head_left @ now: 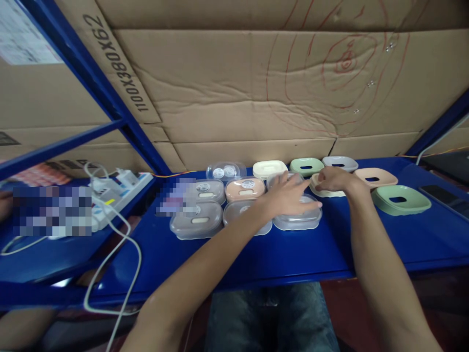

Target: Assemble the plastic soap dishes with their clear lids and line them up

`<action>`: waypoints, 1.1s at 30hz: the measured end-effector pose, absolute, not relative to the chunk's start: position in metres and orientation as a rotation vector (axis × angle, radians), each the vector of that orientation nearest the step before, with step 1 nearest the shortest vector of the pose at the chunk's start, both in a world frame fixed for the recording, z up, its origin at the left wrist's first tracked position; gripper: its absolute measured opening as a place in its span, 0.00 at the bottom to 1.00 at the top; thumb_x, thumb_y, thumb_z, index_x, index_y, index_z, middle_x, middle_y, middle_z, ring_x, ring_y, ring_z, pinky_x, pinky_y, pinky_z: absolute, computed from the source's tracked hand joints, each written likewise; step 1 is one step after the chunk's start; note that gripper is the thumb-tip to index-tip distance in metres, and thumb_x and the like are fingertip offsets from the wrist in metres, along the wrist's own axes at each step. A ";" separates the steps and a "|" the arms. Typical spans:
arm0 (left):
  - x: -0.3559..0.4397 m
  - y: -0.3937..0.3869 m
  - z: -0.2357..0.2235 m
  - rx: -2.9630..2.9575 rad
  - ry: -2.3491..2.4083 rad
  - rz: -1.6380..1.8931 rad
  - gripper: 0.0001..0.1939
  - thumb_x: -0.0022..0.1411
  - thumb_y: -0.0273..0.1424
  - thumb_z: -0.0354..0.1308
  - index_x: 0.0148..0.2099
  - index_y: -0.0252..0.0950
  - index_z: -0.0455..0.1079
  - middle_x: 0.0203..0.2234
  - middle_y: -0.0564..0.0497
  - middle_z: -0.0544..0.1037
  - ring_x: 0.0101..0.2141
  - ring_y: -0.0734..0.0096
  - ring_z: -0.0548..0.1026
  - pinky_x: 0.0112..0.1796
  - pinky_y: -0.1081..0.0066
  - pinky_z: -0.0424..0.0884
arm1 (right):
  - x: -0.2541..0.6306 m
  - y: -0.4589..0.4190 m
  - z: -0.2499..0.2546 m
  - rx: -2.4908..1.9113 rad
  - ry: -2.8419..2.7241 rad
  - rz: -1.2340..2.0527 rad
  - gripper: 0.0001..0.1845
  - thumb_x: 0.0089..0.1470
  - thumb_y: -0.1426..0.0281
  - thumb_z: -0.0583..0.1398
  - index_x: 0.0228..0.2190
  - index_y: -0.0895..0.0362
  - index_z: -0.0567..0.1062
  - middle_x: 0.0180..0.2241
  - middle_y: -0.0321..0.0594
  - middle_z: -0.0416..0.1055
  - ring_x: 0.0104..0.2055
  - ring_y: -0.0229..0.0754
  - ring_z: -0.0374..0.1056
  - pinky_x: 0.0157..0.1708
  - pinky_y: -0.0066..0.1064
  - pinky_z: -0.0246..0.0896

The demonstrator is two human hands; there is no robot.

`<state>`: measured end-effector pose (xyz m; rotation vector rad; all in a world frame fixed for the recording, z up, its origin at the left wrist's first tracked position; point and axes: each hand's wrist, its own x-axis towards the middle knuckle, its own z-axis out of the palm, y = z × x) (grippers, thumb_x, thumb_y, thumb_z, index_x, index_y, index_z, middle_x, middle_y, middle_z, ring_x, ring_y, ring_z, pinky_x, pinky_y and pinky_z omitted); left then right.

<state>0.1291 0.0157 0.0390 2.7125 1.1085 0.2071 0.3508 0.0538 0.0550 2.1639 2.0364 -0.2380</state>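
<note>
My left hand (291, 195) has its fingers spread over a grey plastic box with a clear lid (297, 221), near another lidded box (273, 181) behind it. My right hand (334, 179) has curled fingers at a cream plastic dish (331, 193), gripping its edge; part of the dish is hidden by the hand. To the right lie shallow dishes with a slot in the middle: a peach one (381, 177) and a green one (403, 205). Behind are a green dish (306, 167) and a grey dish (342, 161).
Left of my hands sit lidded boxes, including a peach one (245, 193) and a grey one (197, 227). A cream dish (270, 168) and clear lids (226, 171) lie behind. A power strip (120, 195) with white cables is left; a dark phone-like slab (439, 194) lies right.
</note>
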 end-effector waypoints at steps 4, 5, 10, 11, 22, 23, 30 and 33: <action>0.132 0.005 0.031 2.774 1.131 0.193 0.40 0.76 0.57 0.48 0.79 0.41 0.59 0.78 0.39 0.58 0.78 0.28 0.48 0.73 0.34 0.48 | 0.349 0.053 0.056 2.168 2.034 -0.226 0.15 0.54 0.61 0.66 0.38 0.59 0.84 0.43 0.53 0.83 0.44 0.55 0.80 0.37 0.35 0.67; 0.132 0.003 0.030 2.789 1.147 0.198 0.37 0.77 0.54 0.48 0.78 0.40 0.60 0.78 0.38 0.58 0.77 0.28 0.49 0.73 0.34 0.48 | 0.349 0.053 0.056 2.170 2.034 -0.226 0.15 0.54 0.61 0.66 0.38 0.59 0.84 0.43 0.53 0.83 0.44 0.55 0.80 0.37 0.36 0.67; 0.136 -0.007 0.025 2.814 1.247 0.240 0.31 0.80 0.42 0.47 0.77 0.36 0.63 0.79 0.35 0.57 0.77 0.27 0.52 0.73 0.31 0.48 | 0.351 0.054 0.054 2.175 2.039 -0.224 0.17 0.53 0.62 0.67 0.40 0.61 0.84 0.44 0.56 0.83 0.45 0.57 0.80 0.38 0.37 0.68; 0.138 -0.008 0.023 2.819 1.266 0.263 0.31 0.80 0.41 0.46 0.78 0.36 0.62 0.79 0.35 0.57 0.77 0.27 0.52 0.73 0.30 0.48 | 0.351 0.055 0.053 2.176 2.040 -0.219 0.17 0.53 0.61 0.67 0.40 0.60 0.84 0.45 0.56 0.83 0.46 0.57 0.80 0.38 0.37 0.68; 0.143 -0.010 0.014 2.905 1.337 0.381 0.31 0.79 0.35 0.43 0.76 0.24 0.60 0.75 0.32 0.64 0.75 0.30 0.57 0.71 0.35 0.55 | 0.356 0.059 0.048 2.171 2.058 -0.214 0.13 0.52 0.61 0.67 0.36 0.57 0.84 0.40 0.52 0.83 0.45 0.58 0.79 0.40 0.38 0.68; 0.143 -0.010 0.014 2.905 1.336 0.391 0.31 0.79 0.35 0.44 0.75 0.24 0.62 0.74 0.33 0.66 0.74 0.31 0.58 0.71 0.35 0.56 | 0.356 0.059 0.048 2.167 2.060 -0.218 0.13 0.52 0.61 0.67 0.35 0.57 0.84 0.39 0.52 0.83 0.44 0.57 0.79 0.39 0.37 0.68; 0.143 -0.011 0.017 2.903 1.310 0.454 0.26 0.78 0.32 0.46 0.67 0.23 0.71 0.67 0.35 0.74 0.69 0.32 0.65 0.69 0.35 0.60 | 0.355 0.057 0.051 2.155 2.067 -0.265 0.10 0.53 0.64 0.68 0.34 0.58 0.83 0.38 0.49 0.82 0.40 0.52 0.78 0.37 0.35 0.66; 0.143 -0.011 0.017 2.901 1.310 0.469 0.24 0.77 0.32 0.47 0.66 0.25 0.72 0.64 0.36 0.76 0.67 0.34 0.67 0.68 0.37 0.61 | 0.355 0.054 0.053 2.140 2.072 -0.314 0.09 0.53 0.64 0.69 0.32 0.58 0.82 0.36 0.47 0.82 0.39 0.51 0.78 0.36 0.34 0.65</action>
